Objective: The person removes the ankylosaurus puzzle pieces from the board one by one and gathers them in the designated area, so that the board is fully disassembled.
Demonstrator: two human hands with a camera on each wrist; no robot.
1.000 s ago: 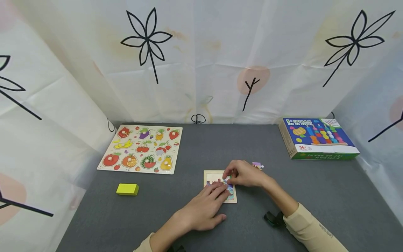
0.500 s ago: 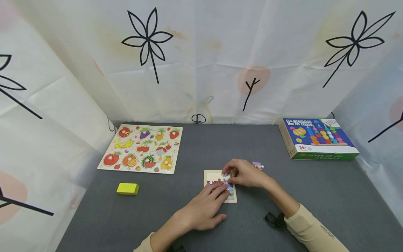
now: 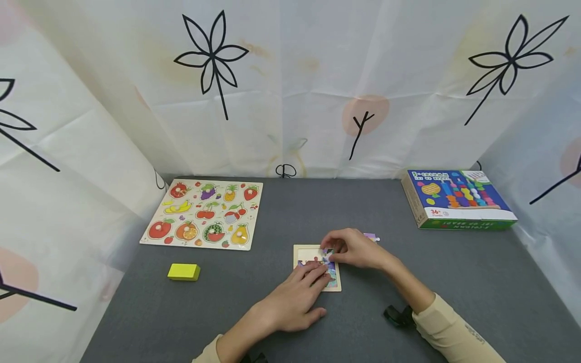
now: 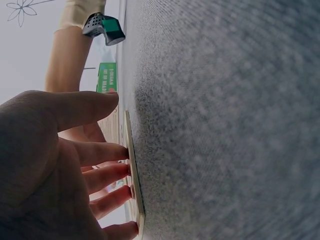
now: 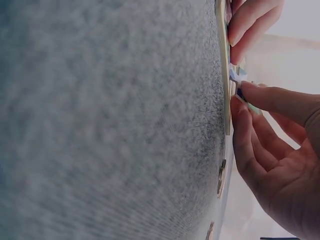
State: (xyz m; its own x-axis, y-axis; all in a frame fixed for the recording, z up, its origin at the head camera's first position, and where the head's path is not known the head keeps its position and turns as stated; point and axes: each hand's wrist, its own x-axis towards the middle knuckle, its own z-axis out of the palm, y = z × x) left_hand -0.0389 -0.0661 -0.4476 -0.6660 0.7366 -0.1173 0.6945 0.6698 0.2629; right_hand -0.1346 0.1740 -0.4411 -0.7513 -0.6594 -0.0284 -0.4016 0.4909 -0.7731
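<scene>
A small jigsaw puzzle in a pale wooden frame (image 3: 336, 289) lies at the middle of the table. My left hand (image 3: 292, 302) rests on its lower left part, fingers extended, covering much of the picture; in the left wrist view these fingertips (image 4: 125, 170) press along the board. At the upper right of the frame my right hand (image 3: 356, 249) pinches a puzzle piece between thumb and forefinger. The right wrist view has this piece (image 5: 240, 92) tilted close over the board. Another loose piece, pink and purple (image 3: 372, 236), lies on the table behind the right hand, partly hidden by it.
A fruit peg puzzle board (image 3: 204, 214) lies at the back left, with a yellow block (image 3: 183, 272) in front of it. A boxed toy (image 3: 458, 199) sits at the back right. Printed white curtains (image 3: 290, 91) enclose the grey table (image 3: 390, 201).
My right hand shifts very slightly over the frame's upper right corner and now hides more of the loose piece behind it. The left hand stays in place.
</scene>
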